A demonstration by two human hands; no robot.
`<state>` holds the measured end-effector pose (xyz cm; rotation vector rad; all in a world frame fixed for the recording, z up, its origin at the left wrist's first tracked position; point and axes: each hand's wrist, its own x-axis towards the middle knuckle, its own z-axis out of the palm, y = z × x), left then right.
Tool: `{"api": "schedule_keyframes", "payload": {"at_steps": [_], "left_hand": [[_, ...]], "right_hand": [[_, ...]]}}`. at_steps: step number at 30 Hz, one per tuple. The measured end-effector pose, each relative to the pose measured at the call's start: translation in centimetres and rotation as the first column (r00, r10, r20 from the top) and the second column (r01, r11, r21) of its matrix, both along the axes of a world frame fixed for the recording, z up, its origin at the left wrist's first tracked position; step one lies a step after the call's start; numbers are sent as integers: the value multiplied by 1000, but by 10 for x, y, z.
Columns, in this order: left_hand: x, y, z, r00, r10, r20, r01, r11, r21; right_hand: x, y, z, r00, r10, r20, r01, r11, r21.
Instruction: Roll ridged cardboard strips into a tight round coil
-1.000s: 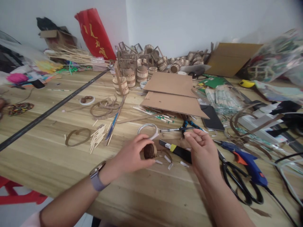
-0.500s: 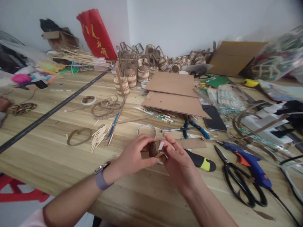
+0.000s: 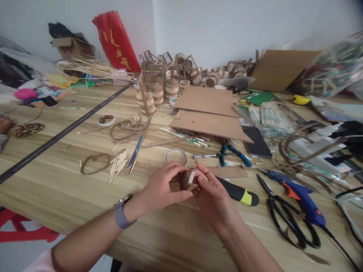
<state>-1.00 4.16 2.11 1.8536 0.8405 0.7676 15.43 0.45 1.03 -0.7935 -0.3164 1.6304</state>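
Note:
My left hand [image 3: 166,183] is curled around a small brown rounded piece [image 3: 184,180], thumb below and fingers above. At its right edge my right hand [image 3: 211,189] pinches a short pale strip [image 3: 191,177] that stands against the brown piece. Both hands meet just above the table, and the fingers hide most of the work. A roll of white tape [image 3: 176,150] lies directly behind my left fingers. Beside my right hand rests a black and yellow utility knife [image 3: 239,192].
Large scissors [image 3: 283,211] and a blue glue gun [image 3: 300,194] lie at the right. Short sticks [image 3: 118,165] and a brown strip loop [image 3: 95,164] sit at the left. Cardboard sheets [image 3: 210,122] and small buckets [image 3: 155,92] stand farther back. Another person's hand [image 3: 5,124] shows at the left edge.
My hands have shifted very slightly, and the right fingers have moved a little on the pale strip. The things on the table have not moved.

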Motion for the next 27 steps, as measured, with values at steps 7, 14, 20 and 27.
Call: {"api": "schedule_keyframes", "payload": {"at_steps": [7, 14, 20, 27], "left_hand": [[0, 0, 2, 999, -11, -36, 13, 1000, 29], [0, -2, 4, 998, -13, -55, 15, 999, 51], [0, -2, 4, 998, 7, -62, -1, 996, 90], [0, -3, 3, 996, 7, -89, 2, 995, 101]], "right_hand": [[-1, 0, 1, 1000, 12, 1, -12, 1000, -11], [-1, -1, 0, 1000, 21, -17, -21, 1000, 0], [-2, 0, 0, 1000, 5, 19, -5, 1000, 21], [-4, -2, 0, 998, -6, 58, 2, 997, 74]]}}
